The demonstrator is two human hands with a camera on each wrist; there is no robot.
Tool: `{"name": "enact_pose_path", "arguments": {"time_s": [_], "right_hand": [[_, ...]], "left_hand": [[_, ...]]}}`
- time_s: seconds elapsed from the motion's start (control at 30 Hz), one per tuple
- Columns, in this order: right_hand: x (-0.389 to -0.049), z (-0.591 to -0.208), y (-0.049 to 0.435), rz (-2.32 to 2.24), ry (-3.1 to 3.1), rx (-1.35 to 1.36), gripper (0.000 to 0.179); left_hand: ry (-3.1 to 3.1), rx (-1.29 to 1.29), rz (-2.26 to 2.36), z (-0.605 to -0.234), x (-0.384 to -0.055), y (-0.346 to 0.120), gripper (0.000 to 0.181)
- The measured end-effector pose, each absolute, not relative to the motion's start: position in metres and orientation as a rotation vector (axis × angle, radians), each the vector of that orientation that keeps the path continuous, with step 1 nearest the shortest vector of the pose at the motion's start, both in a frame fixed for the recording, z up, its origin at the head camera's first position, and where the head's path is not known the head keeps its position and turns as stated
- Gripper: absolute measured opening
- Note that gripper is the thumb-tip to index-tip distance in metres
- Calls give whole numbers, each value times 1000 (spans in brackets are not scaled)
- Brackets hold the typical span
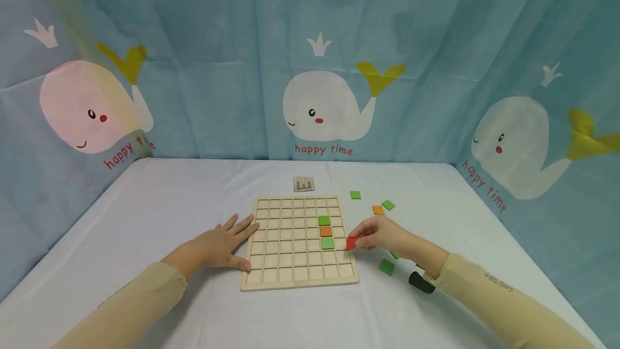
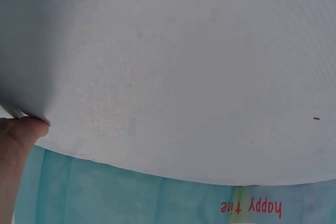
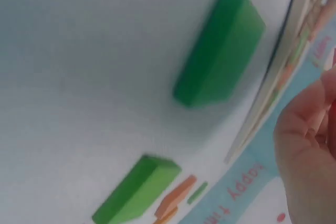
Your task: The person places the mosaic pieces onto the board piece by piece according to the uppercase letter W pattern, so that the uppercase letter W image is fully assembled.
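A square wooden grid board (image 1: 290,286) lies on the white cloth. In one of its right-hand columns sit a green tile (image 1: 324,220), an orange tile (image 1: 326,231) and a light green tile (image 1: 327,243), one below another. My left hand (image 1: 218,244) rests at the board's left edge with its fingers spread; only part of it (image 2: 18,145) shows in the left wrist view. Thumb and fingers of my right hand (image 1: 380,233) pinch a red tile (image 1: 351,243) over the board's right edge. The right wrist view cuts this hand (image 3: 304,140) off at its border.
Right of the board lie loose tiles: a green one (image 1: 356,195), another green one (image 1: 388,204), an orange one (image 1: 378,210) and a nearer green one (image 1: 387,267). A small patterned grid card (image 1: 303,184) lies behind the board. A black object (image 1: 421,283) shows by my right wrist.
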State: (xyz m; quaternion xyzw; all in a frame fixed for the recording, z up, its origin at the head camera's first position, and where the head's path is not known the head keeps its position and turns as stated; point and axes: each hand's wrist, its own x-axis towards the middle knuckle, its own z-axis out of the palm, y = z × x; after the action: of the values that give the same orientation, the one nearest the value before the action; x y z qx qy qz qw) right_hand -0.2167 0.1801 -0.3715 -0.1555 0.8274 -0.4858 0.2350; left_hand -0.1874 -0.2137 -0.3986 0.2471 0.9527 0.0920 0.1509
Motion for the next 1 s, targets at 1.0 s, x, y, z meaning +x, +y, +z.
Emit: {"name": "enact_pose_path", "arguments": {"time_s": [1.0], "right_hand": [[-209, -389, 144, -1237, 2316, -472, 10]], "left_hand": [[2738, 685, 272, -398, -185, -212, 104]]}}
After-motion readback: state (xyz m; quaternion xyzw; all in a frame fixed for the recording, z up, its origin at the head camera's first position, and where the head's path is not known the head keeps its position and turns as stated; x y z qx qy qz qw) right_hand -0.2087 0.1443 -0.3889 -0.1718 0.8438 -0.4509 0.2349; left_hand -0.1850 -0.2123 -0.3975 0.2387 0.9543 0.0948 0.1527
